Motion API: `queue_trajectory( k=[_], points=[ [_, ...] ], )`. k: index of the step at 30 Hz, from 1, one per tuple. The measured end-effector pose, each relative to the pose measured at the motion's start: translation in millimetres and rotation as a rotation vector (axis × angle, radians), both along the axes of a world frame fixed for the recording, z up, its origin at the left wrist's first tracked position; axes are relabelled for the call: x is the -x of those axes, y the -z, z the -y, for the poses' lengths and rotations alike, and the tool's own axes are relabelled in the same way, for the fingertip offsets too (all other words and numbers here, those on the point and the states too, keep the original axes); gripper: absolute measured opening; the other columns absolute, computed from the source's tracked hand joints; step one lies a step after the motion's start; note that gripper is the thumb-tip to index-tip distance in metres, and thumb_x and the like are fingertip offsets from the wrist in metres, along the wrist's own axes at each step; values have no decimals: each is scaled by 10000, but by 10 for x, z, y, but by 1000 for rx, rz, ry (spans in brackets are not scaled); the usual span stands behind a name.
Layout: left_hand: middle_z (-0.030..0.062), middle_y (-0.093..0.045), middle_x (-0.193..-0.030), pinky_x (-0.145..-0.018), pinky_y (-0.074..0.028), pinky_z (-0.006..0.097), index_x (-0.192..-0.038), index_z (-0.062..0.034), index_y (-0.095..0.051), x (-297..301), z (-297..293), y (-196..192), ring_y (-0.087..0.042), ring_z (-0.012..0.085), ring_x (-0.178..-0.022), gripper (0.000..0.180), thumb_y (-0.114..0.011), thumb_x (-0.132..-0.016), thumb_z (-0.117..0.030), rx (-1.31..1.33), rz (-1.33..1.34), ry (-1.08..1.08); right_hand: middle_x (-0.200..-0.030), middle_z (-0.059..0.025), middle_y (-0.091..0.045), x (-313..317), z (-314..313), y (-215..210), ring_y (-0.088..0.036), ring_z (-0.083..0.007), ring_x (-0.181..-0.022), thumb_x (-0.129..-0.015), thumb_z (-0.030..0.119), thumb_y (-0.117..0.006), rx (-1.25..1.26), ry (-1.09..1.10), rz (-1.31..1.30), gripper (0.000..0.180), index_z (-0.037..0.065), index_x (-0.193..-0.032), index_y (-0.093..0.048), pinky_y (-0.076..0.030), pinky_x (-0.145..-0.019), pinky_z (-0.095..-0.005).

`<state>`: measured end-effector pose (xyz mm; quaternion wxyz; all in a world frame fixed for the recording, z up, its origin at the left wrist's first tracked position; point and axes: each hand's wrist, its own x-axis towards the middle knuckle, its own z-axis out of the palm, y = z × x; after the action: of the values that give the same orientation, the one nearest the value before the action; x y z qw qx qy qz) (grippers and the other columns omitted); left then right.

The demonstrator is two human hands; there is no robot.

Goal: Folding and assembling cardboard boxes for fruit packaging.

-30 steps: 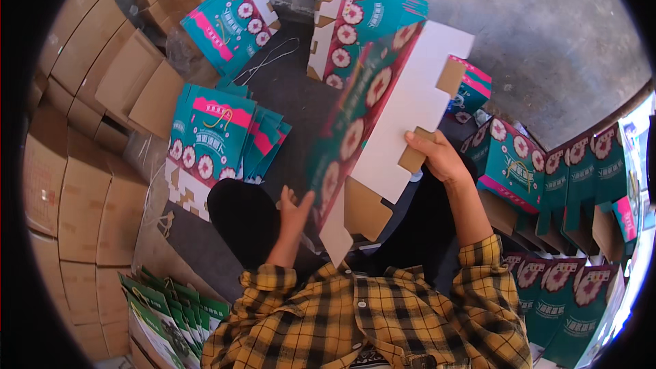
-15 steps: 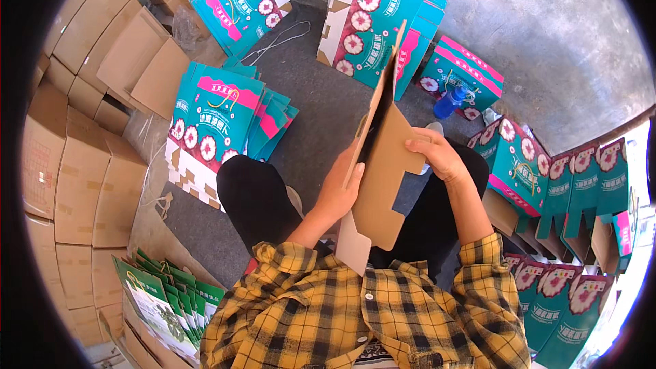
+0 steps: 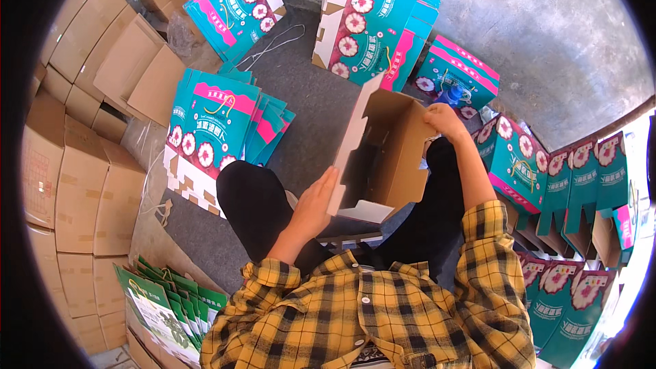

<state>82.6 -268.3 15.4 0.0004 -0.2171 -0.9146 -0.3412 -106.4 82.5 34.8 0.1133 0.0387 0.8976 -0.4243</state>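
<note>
Between my knees I hold a cardboard box [image 3: 400, 157], squared out, its bare brown inside facing up and its flaps sticking out at the ends. My left hand [image 3: 313, 206] is closed on its left edge, by a pale notched flap. At the upper right corner, my right hand [image 3: 445, 121] grips the brown wall, fingers bent over the edge. The box's printed outer faces are mostly hidden from me. Nearest my left knee lies a stack of flat teal and pink printed boxes [image 3: 212, 123].
More flat printed boxes [image 3: 376, 34] stand stacked ahead, with another pile [image 3: 236, 7] at far left. A blue bottle [image 3: 449, 96] stands before an assembled box [image 3: 459, 68]. Finished boxes [image 3: 574, 178] line the right. Brown cartons [image 3: 82, 178] and green bags [image 3: 167, 307] fill the left.
The box has gone from nearly flat to opened out, its inside now showing. My left hand moved down and left along its edge; my right hand rose slightly.
</note>
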Motion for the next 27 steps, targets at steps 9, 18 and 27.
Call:
queue_trajectory(
  k=[9, 18, 27],
  points=[
    [232, -410, -1402, -1017, -383, 427, -1432, -59, -307, -13, 49, 96, -472, 374, -1223, 606, -522, -867, -15, 8, -94, -27, -880, -155, -653, -102, 384, -77, -646, -309, -845, -758, 272, -677, -760, 6, -512, 345, 42, -1011, -632, -518, -741, -404],
    [198, -374, -1429, -1056, -331, 464, -1403, -78, -384, -32, 53, -37, -405, 377, -1281, 630, -566, -804, -8, 39, -134, 26, -870, -197, -661, 413, 532, -184, -642, -387, -827, -906, 332, -544, -628, -30, -444, 290, 45, -913, -585, -506, -705, -494],
    [176, -325, -1476, -1122, -209, 482, -1376, -131, -453, 61, 98, -165, -260, 364, -1381, 593, -578, -799, -184, 123, 32, 168, -866, -221, -658, 686, 539, -152, -633, -395, -846, -927, 336, -495, -588, -25, -454, 313, 29, -928, -558, -490, -729, -500]
  ],
)
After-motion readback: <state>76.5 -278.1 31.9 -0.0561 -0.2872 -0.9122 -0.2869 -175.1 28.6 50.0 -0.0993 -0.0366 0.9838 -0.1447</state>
